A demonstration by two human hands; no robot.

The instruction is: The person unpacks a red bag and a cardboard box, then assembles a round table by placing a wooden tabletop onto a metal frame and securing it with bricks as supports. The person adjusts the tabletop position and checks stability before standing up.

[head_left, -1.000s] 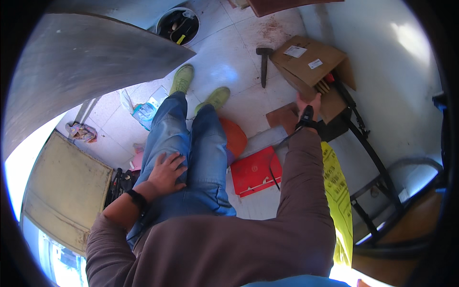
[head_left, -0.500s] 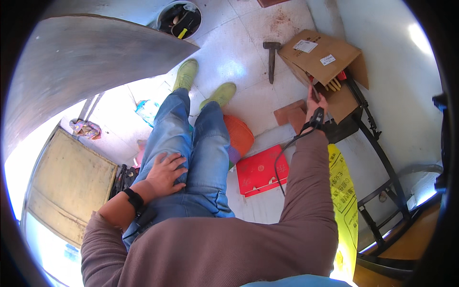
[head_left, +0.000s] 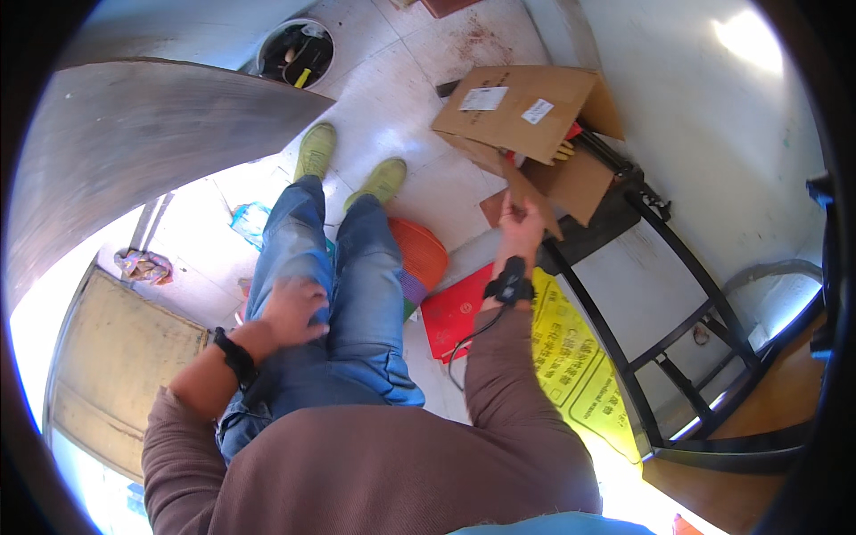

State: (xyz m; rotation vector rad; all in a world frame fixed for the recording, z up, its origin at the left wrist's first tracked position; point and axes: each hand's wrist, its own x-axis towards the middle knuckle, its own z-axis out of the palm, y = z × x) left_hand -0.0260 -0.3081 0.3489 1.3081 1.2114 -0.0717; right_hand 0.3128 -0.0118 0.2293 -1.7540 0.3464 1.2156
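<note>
My right hand [head_left: 522, 223] pinches the edge of a flap of an open brown cardboard box [head_left: 526, 107], which lies tilted on its side at the right. Inside the box's mouth show something red and yellow finger-like ends [head_left: 563, 152]; the rest of its contents is hidden. My left hand [head_left: 296, 310] is over my thigh, a little blurred, with its fingers loosely apart and nothing seen in it. Whether it still touches the jeans [head_left: 357, 312] I cannot tell.
A black metal frame [head_left: 691, 259] stands beside and under the box. A yellow printed bag [head_left: 580, 366] hangs by my right arm. Near my legs are a red flat box [head_left: 450, 308] and an orange round thing [head_left: 417, 259]. A round bin [head_left: 296, 55] stands far left, beyond a grey panel [head_left: 178, 134].
The box has been pulled left and nearer by my right hand, and now covers most of the hammer on the floor. My left hand has shifted on the thigh. The view has turned slightly.
</note>
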